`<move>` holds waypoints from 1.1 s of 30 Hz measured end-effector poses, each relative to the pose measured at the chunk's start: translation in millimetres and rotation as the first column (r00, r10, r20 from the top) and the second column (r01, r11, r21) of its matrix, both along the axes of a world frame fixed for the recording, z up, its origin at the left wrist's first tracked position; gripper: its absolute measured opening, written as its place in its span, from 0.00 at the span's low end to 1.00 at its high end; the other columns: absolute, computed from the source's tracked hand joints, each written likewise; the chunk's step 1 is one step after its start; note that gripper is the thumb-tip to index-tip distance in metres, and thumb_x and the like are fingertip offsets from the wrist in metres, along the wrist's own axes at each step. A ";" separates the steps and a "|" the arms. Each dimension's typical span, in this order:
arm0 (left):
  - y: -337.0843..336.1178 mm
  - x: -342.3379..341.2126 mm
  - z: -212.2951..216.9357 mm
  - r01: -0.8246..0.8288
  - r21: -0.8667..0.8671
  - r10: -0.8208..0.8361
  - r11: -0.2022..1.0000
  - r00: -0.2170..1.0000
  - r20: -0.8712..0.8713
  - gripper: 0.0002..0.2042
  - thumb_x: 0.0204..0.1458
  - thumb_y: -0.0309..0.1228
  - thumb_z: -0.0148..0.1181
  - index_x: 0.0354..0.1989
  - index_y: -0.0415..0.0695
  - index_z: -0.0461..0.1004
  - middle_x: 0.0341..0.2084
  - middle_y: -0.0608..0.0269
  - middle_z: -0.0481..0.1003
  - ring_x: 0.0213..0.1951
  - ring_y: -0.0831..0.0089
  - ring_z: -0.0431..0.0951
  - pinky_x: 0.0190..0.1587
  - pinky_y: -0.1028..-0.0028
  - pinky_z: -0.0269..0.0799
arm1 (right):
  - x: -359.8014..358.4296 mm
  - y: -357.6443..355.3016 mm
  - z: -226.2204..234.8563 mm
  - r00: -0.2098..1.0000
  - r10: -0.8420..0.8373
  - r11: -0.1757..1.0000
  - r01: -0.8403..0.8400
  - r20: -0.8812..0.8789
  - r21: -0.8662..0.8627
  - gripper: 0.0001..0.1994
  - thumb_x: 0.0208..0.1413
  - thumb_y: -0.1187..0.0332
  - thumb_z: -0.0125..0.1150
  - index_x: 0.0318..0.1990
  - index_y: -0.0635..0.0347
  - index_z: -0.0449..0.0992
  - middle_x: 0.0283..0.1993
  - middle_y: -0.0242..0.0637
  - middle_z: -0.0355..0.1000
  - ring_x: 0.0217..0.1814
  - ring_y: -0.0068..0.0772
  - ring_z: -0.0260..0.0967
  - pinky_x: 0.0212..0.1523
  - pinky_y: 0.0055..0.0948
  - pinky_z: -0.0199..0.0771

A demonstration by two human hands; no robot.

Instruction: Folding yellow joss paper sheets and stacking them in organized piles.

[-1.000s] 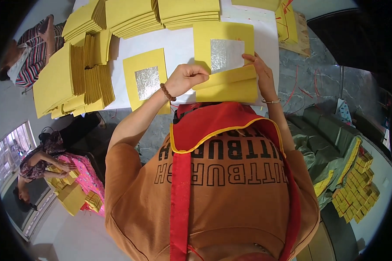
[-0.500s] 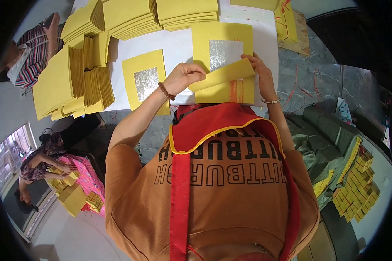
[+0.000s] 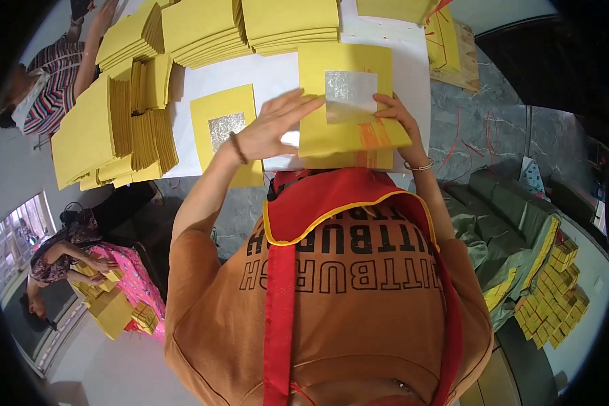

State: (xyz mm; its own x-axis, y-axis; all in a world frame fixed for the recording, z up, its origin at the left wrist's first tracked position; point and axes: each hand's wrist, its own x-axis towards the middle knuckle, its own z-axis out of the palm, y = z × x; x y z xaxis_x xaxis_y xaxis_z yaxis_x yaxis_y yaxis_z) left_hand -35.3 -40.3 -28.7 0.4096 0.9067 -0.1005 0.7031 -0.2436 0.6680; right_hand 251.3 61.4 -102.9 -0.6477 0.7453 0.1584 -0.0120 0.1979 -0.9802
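Yellow paper sheets (image 3: 345, 57) lie stacked in front of me, with a silver foil square (image 3: 351, 97) and orange-red marks on the top one. The top sheet's near right corner stands out past the sheets beneath. My left hand (image 3: 267, 132) is open, fingers stretched, its fingertips at the stack's left edge. On the right side, my right hand (image 3: 404, 122) has its fingers bent over the top sheet's edge; the thumb is hidden. Left of the stack is another yellow sheet (image 3: 206, 105) with a foil square (image 3: 224, 128), partly behind my left wrist.
Thick piles of yellow paper (image 3: 291, 24) line the far and left sides of the white table (image 3: 274, 68). A person in a striped top (image 3: 51, 81) is at far left; another person (image 3: 64, 254) handles yellow bundles lower left. More yellow bundles (image 3: 551, 298) are stacked at right.
The near edge of the top sheet, lifted and curled before, has come down toward me. My left hand has let go of it and spread its fingers. My right hand has slid slightly nearer.
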 end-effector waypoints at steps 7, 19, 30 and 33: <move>-10.0 19.9 -7.0 -0.081 0.535 0.172 0.841 0.978 -0.122 0.21 0.41 0.23 0.55 0.48 0.50 0.72 0.45 0.64 0.70 0.46 0.63 0.67 0.45 0.66 0.61 | 4.1 -0.3 40.9 0.977 -0.105 0.901 0.016 0.184 0.433 0.08 0.45 0.71 0.60 0.36 0.52 0.75 0.50 0.35 0.70 0.63 0.42 0.57 0.62 0.38 0.49; -15.2 32.6 -22.7 -0.551 -0.084 0.549 0.831 0.782 0.295 0.09 0.50 0.33 0.57 0.32 0.38 0.75 0.19 0.52 0.70 0.24 0.61 0.68 0.29 0.66 0.64 | -8.6 -22.0 41.2 0.908 -0.221 0.970 0.243 0.355 -0.018 0.09 0.52 0.70 0.56 0.41 0.59 0.73 0.39 0.35 0.74 0.36 0.28 0.70 0.36 0.26 0.66; 2.8 29.9 -35.2 -0.483 -0.581 0.756 0.655 0.423 0.500 0.08 0.50 0.24 0.59 0.36 0.41 0.66 0.15 0.75 0.65 0.18 0.89 0.60 0.19 0.86 0.52 | -23.6 -16.3 38.7 0.917 -0.300 0.894 0.366 0.262 -0.257 0.20 0.51 0.74 0.56 0.54 0.65 0.68 0.40 0.36 0.73 0.31 0.15 0.65 0.32 0.16 0.65; 2.2 29.9 -40.1 -0.501 -0.578 0.765 0.644 0.416 0.492 0.15 0.49 0.22 0.59 0.43 0.42 0.63 0.15 0.75 0.64 0.18 0.89 0.59 0.18 0.86 0.52 | -24.5 -16.2 33.5 0.915 -0.312 0.890 0.376 0.257 -0.257 0.22 0.50 0.74 0.57 0.55 0.64 0.67 0.42 0.36 0.73 0.33 0.15 0.65 0.34 0.17 0.66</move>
State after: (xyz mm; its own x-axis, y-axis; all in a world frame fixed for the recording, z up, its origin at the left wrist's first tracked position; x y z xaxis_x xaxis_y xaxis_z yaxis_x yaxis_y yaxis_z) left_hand -5.3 -38.1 -68.8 -0.2081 0.8981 -0.3874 -0.0925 0.3763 0.9219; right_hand 226.8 45.2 -69.4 -0.3356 0.9182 -0.2103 0.2094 -0.1449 -0.9670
